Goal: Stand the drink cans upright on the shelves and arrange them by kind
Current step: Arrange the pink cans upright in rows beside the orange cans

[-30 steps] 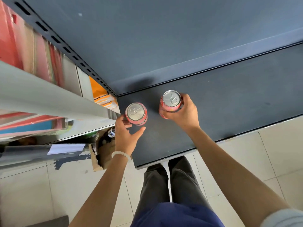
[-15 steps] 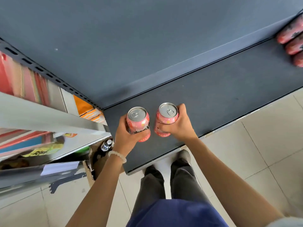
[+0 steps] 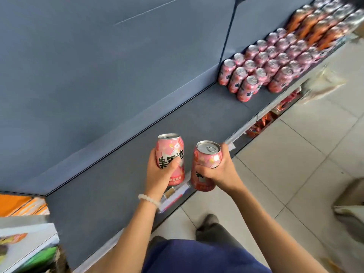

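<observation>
My left hand [image 3: 160, 172] grips a pink drink can [image 3: 171, 148] upright above the front edge of the dark grey shelf [image 3: 122, 166]. Beside it, my right hand [image 3: 220, 172] grips a second pink can [image 3: 206, 157], also upright, just past the shelf's front lip. Farther right on the same shelf stand several pink cans [image 3: 262, 69] in rows, all upright. Behind them at the far right stand several orange cans [image 3: 313, 28], blurred.
The shelf's grey back panel [image 3: 98, 66] rises behind. A lower shelf holds red snack packets [image 3: 262, 123]. Orange and green packages [image 3: 21, 205] sit at the left. A pale bag [image 3: 323, 85] hangs near the shelf edge on the right. My legs stand on the tiled floor [image 3: 295, 154].
Both hands have lifted their cans off the shelf and drawn them toward its front edge. The view has swung right, bringing the rows of pink and orange cans into sight.
</observation>
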